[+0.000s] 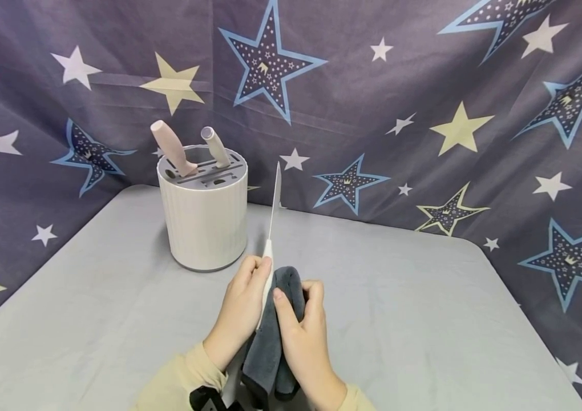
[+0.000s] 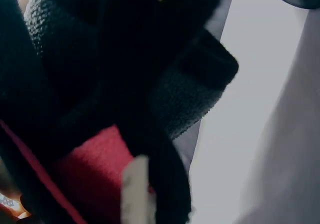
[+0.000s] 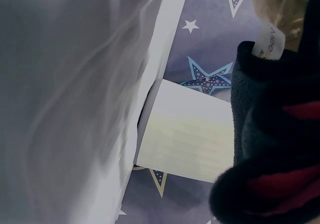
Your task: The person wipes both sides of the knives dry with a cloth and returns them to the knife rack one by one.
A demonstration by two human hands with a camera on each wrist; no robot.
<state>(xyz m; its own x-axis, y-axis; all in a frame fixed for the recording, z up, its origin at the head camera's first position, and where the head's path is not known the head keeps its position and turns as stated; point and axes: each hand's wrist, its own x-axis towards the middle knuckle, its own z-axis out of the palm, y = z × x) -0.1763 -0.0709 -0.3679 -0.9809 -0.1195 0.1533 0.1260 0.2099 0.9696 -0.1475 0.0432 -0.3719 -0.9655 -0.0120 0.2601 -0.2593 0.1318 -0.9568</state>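
In the head view my left hand (image 1: 239, 305) grips the white handle of a knife (image 1: 275, 208), whose thin blade points up and away from me. A folded dark grey cloth (image 1: 265, 357) lies against the handle's right side and hangs down below it. My right hand (image 1: 306, 337) holds this cloth, thumb on the near face and fingers curled behind. Close up in the left wrist view, the cloth (image 2: 182, 102) shows a red inner side and a white tag (image 2: 136, 191). The right wrist view has the cloth (image 3: 242, 114) along its right edge, folds overlapping.
A white ribbed knife block (image 1: 203, 220) with a grey slotted top stands at the back left. In it sit a pink-handled knife (image 1: 172, 147) and a beige-handled tool (image 1: 216, 147). The pale table (image 1: 399, 319) ends at a star-patterned curtain (image 1: 352, 103).
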